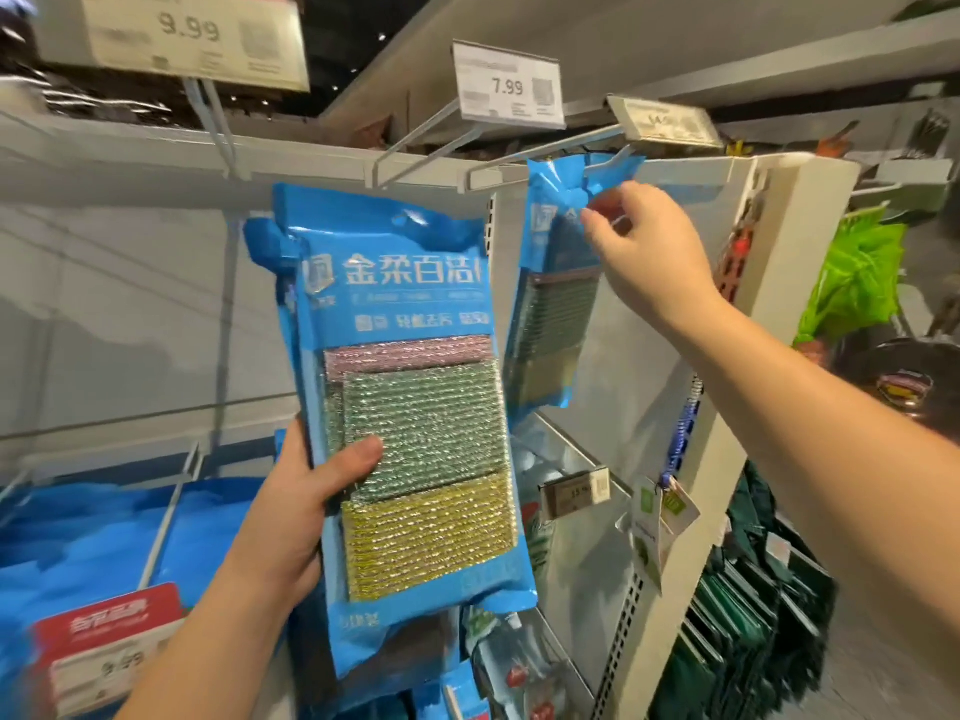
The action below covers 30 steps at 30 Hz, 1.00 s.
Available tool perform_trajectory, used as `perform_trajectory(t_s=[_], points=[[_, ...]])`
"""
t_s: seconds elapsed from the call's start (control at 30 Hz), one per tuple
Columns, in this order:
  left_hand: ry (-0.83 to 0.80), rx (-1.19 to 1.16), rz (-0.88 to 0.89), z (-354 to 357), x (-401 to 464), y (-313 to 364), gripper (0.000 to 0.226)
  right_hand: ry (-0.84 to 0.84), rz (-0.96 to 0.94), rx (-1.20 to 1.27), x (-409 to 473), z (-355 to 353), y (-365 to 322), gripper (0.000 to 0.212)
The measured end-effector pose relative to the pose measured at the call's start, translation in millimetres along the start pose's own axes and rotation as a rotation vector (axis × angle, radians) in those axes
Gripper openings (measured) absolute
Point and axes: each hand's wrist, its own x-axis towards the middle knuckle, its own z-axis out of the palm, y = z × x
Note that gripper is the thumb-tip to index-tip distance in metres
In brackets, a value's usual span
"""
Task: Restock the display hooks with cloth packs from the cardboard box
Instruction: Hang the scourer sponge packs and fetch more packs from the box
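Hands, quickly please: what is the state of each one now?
Left hand: closed, gripping a stack of blue cloth packs.
Right hand: closed, pinching the top of the pack at the hook.

White shelf price tag [508,88]: "7.99". Upper-left white price tag [171,36]: "9.99". Blue plastic cloth pack [410,387]: "金柔百洁".

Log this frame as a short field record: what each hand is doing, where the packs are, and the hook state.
left hand: grips a stack of blue cloth packs, thumb on the front one
right hand: pinches the top of a hanging pack
display hook: carries that pack under its price tag
neighbouring hook: bare, tag 7.99
cardboard box: not in view
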Motion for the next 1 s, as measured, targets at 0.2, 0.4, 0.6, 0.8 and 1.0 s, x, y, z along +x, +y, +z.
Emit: perform_trajectory(t_s=[0.2,0.4,0.6,0.8,1.0], points=[[-0.049,0.035,-0.036,9,-10,-8,0.134,-0.273,-0.036,0.261,-11,-9,-43,0.029],[-0.126,0.032,-0.064,16,-6,-16,0.121,-0.372,-0.057,0.279,-11,-24,-37,0.020],[-0.217,0.048,-0.046,33,4,-23,0.092,-0.312,-0.086,0.093,-7,-33,-22,0.009],[-0.259,0.051,-0.093,62,19,-28,0.076,-0.160,-0.045,0.037,-4,-35,-1,0.022],[-0.219,0.199,-0.143,92,30,-31,0.097,-0.028,-0.005,-0.006,10,-38,23,0.026]])
